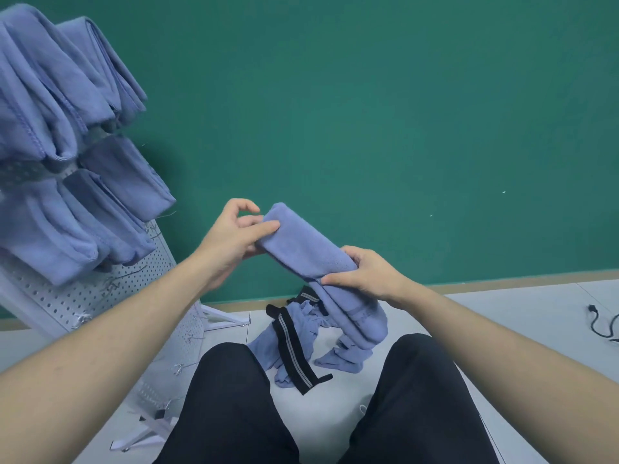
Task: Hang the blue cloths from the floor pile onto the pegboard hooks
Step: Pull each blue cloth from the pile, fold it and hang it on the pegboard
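Hanging at far left, blue cloths (50, 105) already drape over the white pegboard (134, 289), more folded ones lower down. Your left hand (231, 242) pinches the upper end of a folded blue cloth (301, 249), thumb flat on top, fingers curled behind it. Your right hand (365, 276) grips the same cloth further down, thumb across the front, fingers wrapped round the back; the tail hangs below that hand. Under it, the floor pile (288, 339) lies between your knees with a black striped strap (294, 349) across it. Black cable (603, 324) far right on the floor.
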Demonstrator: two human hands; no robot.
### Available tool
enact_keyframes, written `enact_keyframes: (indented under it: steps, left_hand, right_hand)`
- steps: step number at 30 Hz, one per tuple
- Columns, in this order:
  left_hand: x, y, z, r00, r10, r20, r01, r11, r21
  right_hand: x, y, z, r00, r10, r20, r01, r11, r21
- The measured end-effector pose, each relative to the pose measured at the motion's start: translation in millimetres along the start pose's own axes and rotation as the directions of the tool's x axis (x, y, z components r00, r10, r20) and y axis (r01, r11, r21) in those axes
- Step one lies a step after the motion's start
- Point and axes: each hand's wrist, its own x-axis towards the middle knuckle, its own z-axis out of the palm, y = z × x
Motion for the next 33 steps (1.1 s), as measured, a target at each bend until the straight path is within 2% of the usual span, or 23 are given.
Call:
enact_keyframes:
  steps: [1, 3, 5, 7, 9, 11, 13, 15, 18, 20, 22, 25, 28, 30, 33]
  left_hand:
    - [-1.2, -2.0, -9.2, 1.000, -0.015, 0.017, 0.014, 0.999, 0.052]
    - [-1.3, -6.6, -22.9, 0.998, 0.008, 0.060, -0.025, 0.959, 0.282]
    - [1.1, -9.6, -30.1, 0.996, 0.024, 0.088, -0.063, 0.879, 0.472]
    - [5.7, -12.8, -34.6, 0.995, -0.001, 0.103, -0.062, 0.793, 0.606]
    - [8.2, -9.4, -37.1, 0.978, -0.105, 0.181, -0.059, 0.692, 0.720]
    - [7.6, -6.9, -34.9, 0.911, -0.281, 0.302, -0.097, 0.566, 0.819]
    - [9.2, -7.0, -27.4, 0.859, -0.363, 0.360, -0.170, 0.461, 0.871]
    - [11.5, -6.6, -19.1, 0.868, -0.320, 0.379, -0.182, 0.505, 0.844]
    - [22.1, -2.7, -17.8, 0.896, -0.222, 0.384, -0.132, 0.694, 0.708]
    - [32.4, 3.0, -23.7, 0.891, -0.226, 0.395, -0.068, 0.792, 0.606]
    - [43.5, 5.6, -30.3, 0.898, -0.245, 0.365, 0.012, 0.844, 0.536]
    - [58.6, 7.2, -39.2, 0.900, -0.297, 0.319, 0.114, 0.867, 0.486]
    - [66.2, 13.7, -47.8, 0.847, -0.382, 0.371, 0.161, 0.848, 0.505]
    - [70.1, 18.9, -56.1, 0.828, -0.430, 0.360, 0.229, 0.845, 0.484]
    - [78.0, 19.7, -73.3, 0.841, -0.442, 0.312, 0.295, 0.858, 0.420]
  right_hand:
    - [2.9, -2.8, -0.2, 1.000, -0.013, -0.009, 0.013, 0.999, -0.046]
    - [9.7, -8.3, 0.9, 0.998, -0.062, -0.033, 0.057, 0.989, -0.137]
    - [17.2, -14.0, 1.8, 0.996, -0.085, -0.018, 0.080, 0.974, -0.212]
    - [24.1, -20.5, 0.7, 0.997, -0.056, 0.058, 0.069, 0.961, -0.269]
    - [30.8, -27.6, -1.2, 0.988, -0.020, 0.151, 0.063, 0.955, -0.290]
    - [38.1, -37.4, -2.7, 0.972, -0.010, 0.233, 0.078, 0.956, -0.284]
    - [47.4, -49.1, -4.6, 0.955, -0.013, 0.298, 0.097, 0.958, -0.271]
    - [59.2, -61.8, -6.2, 0.931, -0.019, 0.365, 0.128, 0.952, -0.278]
    - [81.9, -78.5, -5.8, 0.887, -0.025, 0.461, 0.207, 0.914, -0.349]
    - [96.0, -88.3, -6.8, 0.855, -0.007, 0.519, 0.219, 0.911, -0.349]
    - [108.4, -97.3, -8.4, 0.807, 0.038, 0.589, 0.191, 0.927, -0.321]
    - [131.0, -109.6, -9.5, 0.737, 0.098, 0.669, 0.159, 0.937, -0.312]
    - [154.1, -119.3, -9.9, 0.679, 0.136, 0.721, 0.126, 0.946, -0.298]
    - [167.8, -125.2, -10.4, 0.659, 0.140, 0.739, 0.096, 0.959, -0.267]
    - [188.1, -131.2, -7.4, 0.651, 0.098, 0.753, 0.056, 0.983, -0.175]
